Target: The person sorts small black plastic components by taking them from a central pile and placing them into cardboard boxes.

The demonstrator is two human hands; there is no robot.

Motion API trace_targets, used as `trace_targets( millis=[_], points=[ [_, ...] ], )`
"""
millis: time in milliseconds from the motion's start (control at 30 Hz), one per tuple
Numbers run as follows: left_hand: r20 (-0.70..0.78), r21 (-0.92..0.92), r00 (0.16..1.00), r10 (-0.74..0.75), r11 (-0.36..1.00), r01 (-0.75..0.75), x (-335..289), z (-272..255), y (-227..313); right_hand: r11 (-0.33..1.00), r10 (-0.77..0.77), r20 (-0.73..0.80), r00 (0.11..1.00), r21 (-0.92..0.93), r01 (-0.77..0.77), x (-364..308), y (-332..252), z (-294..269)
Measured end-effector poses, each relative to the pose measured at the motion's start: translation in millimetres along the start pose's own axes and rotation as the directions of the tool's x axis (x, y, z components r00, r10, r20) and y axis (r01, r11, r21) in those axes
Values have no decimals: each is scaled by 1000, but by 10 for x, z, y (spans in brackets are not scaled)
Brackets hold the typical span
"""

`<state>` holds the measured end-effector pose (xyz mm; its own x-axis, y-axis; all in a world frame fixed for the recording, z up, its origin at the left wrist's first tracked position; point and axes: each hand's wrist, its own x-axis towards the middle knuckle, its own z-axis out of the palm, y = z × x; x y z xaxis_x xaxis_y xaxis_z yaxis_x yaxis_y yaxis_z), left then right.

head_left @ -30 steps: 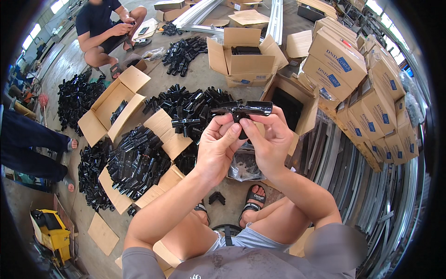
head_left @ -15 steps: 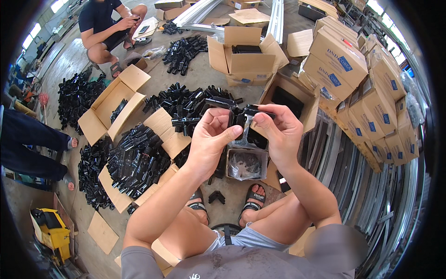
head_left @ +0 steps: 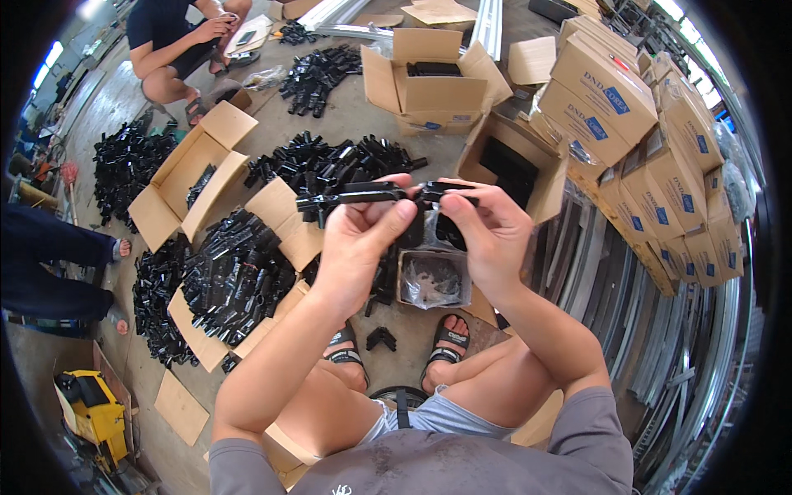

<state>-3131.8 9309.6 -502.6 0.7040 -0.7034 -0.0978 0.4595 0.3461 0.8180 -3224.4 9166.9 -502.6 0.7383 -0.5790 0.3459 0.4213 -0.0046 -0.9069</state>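
Observation:
In front of me, my left hand (head_left: 360, 235) pinches a glossy black tube connector (head_left: 371, 195) between thumb and fingers, its arms pointing left and right. My right hand (head_left: 493, 235) is closed on a black piece (head_left: 441, 193) of similar look, just right of it. Their inner ends meet or nearly meet between my hands; whether they are joined I cannot tell. Below my hands stands a small open box (head_left: 431, 279) lined with clear plastic, with small dark parts inside. A lone black corner connector (head_left: 380, 338) lies on the floor between my feet.
Heaps of black connectors (head_left: 330, 165) spread ahead and left, some by an open carton (head_left: 216, 177). More open cartons (head_left: 450, 99) stand ahead. Stacked boxes (head_left: 602, 95) and long metal bars (head_left: 577, 272) flank my right. A person (head_left: 177, 49) crouches far left; another's legs (head_left: 58, 264) are nearer.
The connector in my left hand has turned from a raised, tilted pose to lying nearly level. My left hand has shifted slightly left and my right hand stays close by.

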Motion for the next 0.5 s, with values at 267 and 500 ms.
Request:
trace_targets(
  millis=[267, 500],
  points=[
    [-93, 559, 961, 261, 812, -166, 62, -362, 210, 896, 43, -169, 985, -430, -113, 653, 689, -1031],
    [-9, 621, 975, 221, 766, -168, 193, -481, 332, -45, 465, -367, 806, -919, -393, 1046, 2038, -2949]
  ],
)
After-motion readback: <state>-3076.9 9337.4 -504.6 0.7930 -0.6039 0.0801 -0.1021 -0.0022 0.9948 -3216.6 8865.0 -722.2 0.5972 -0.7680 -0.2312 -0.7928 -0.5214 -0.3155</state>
